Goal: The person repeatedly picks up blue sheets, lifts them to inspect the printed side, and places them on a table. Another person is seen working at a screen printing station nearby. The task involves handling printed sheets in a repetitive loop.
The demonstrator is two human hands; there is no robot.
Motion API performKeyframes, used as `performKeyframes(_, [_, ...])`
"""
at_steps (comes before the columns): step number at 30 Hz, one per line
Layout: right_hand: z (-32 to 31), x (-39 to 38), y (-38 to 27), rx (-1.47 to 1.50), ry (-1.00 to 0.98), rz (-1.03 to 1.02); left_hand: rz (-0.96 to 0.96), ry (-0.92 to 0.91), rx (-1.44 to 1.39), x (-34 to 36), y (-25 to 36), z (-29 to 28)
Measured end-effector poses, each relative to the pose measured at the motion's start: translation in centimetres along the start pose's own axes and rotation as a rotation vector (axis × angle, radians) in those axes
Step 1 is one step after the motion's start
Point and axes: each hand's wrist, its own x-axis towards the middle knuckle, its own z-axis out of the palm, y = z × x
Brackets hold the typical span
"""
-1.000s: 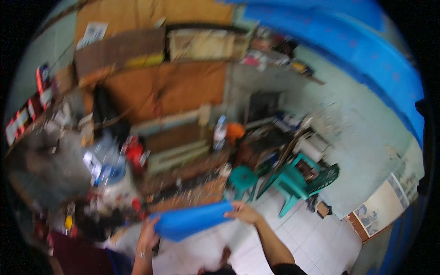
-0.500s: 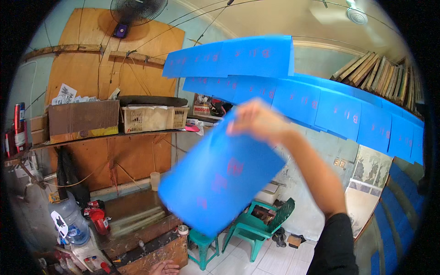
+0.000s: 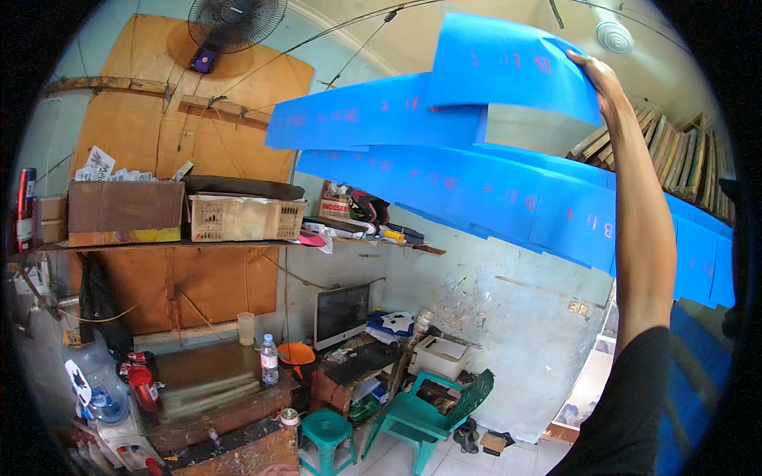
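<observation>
High on the right, my raised right hand (image 3: 603, 86) is closed on the upper right corner of a blue sheet (image 3: 508, 75) with red markings. The sheet bows outward, and its left part overlaps an upper row of similar blue sheets (image 3: 381, 103) hanging overhead. Below it runs a second, longer row of blue sheets (image 3: 492, 186), partly covered by my right forearm. Only a sliver of my left hand (image 3: 278, 470) shows at the lower edge; its fingers are not visible.
A wall fan (image 3: 236, 20) and wires hang above. A shelf carries a cardboard box (image 3: 125, 210) and a cream basket (image 3: 246, 218). Below stand a wooden bench, a monitor (image 3: 342, 316), a green stool (image 3: 326, 428) and a green chair (image 3: 421, 408). Wooden frames (image 3: 675, 155) lean together at upper right.
My right hand has risen up and right, carrying the blue sheet from mid-view to the upper hanging row. My left hand has nearly dropped out of view. The monitor and bottle are now uncovered.
</observation>
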Motion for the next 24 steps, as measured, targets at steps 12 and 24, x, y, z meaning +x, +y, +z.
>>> performKeyframes(12, [-3.7, -2.2, 4.4, -0.205, 0.092, -0.103, -0.038, -0.041, 0.098, 0.0, -2.5, 5.9])
performKeyframes(24, [-3.1, -3.3, 6.9, -0.128, 0.055, -0.062, -0.113, 0.048, 0.177, -8.7, -5.6, 9.0])
